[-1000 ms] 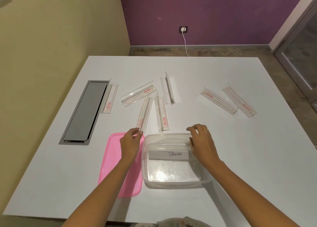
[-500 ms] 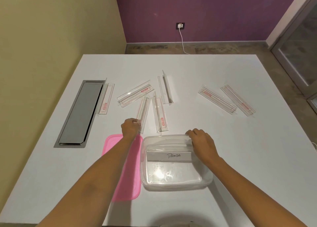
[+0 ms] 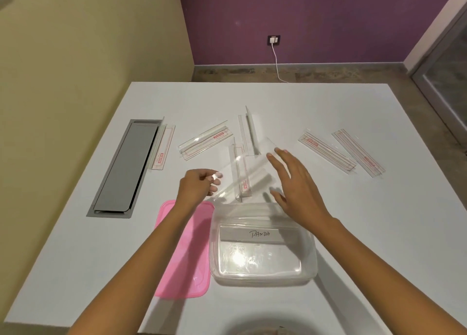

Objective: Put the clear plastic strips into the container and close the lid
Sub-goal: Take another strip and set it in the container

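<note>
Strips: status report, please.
Left hand pinches a lifted strip; right hand open. Labelled strip in container, six strips on table. Lid off, beside container. Nothing in the way.

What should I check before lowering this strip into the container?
1. Grip: left hand pinches one end of the lifted strip: ok.
2. Steadying: right hand open, free to take the other end: ok.
3. Access: container uncovered: ok.
4. Room: floor mostly bare near the PANDA label: ok.
5. Closing: pink lid flat on the table, beside the container: ok.
6. Strip fits lengthwise: cannot tell.
</note>
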`<state>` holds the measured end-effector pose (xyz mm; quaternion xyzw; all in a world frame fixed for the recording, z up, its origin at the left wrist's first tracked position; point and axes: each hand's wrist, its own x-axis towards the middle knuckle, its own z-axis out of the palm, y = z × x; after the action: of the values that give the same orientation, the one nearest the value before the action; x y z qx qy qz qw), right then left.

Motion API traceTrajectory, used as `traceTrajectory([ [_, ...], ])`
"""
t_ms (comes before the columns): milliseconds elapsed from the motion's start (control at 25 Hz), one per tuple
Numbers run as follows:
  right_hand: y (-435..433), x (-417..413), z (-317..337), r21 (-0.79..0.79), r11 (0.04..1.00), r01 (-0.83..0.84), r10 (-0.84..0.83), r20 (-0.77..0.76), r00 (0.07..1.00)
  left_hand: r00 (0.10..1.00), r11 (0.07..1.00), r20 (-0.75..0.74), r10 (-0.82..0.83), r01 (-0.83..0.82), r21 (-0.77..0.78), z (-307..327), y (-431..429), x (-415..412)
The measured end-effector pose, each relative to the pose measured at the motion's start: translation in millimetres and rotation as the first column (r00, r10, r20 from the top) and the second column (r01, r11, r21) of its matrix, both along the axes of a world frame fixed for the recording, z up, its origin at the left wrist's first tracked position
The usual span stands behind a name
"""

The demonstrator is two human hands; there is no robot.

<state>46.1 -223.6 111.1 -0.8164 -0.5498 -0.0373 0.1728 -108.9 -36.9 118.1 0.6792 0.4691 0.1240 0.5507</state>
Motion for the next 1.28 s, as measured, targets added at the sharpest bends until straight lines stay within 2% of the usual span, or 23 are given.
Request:
traceTrajectory([
  [160, 5, 6, 11, -0.187, 0.979, -0.077, 0.114, 0.192, 0.975, 0.975, 0.974, -0.055, -0.216, 0.219, 0.059, 18, -20, 5],
  [280, -2, 9, 3, -0.212, 0.964, -0.162, 0.197, 0.156, 0.968, 0.954, 0.956, -0.072, -0.290, 0.292, 0.022, 22, -20, 5],
  [360, -9, 8, -2, -0.209, 0.957, -0.199, 0.211, 0.033, 0.977, 0.947, 0.949, -0.065, -0.315, 0.314, -0.015, 20, -20, 2],
  [440, -16, 4, -8, -0.174, 0.960, -0.220, 0.188, -0.182, 0.965, 0.965, 0.966, -0.055, -0.257, 0.259, 0.026, 16, -23, 0],
  [560, -27, -4, -17, -0.094, 0.976, -0.198, 0.111, -0.571, 0.813, 0.995, 0.987, -0.066, -0.078, 0.086, 0.133, 2, -29, -5],
  [640, -33, -8, -25, -0.107, 0.980, -0.171, 0.058, -0.662, 0.747, 0.992, 0.989, -0.113, -0.059, 0.073, 0.128, -11, -32, -11],
  [720, -37, -13, -34, -0.146, 0.974, -0.172, 0.026, -0.683, 0.730, 0.983, 0.993, -0.159, -0.088, 0.100, 0.069, -24, -36, -19],
  [840, -37, -20, -48, -0.233, 0.951, -0.203, -0.002, -0.661, 0.750, 0.985, 0.995, -0.146, -0.096, 0.093, -0.027, -40, -39, -27],
  [1000, -30, -27, -63, -0.352, 0.909, -0.223, -0.040, -0.605, 0.795, 0.991, 0.996, -0.121, -0.061, 0.053, -0.068, -49, -44, -28],
  [1280, -21, -28, -76, -0.415, 0.890, -0.186, -0.083, -0.550, 0.831, 0.993, 0.995, -0.111, -0.041, 0.030, -0.098, -53, -42, -24],
])
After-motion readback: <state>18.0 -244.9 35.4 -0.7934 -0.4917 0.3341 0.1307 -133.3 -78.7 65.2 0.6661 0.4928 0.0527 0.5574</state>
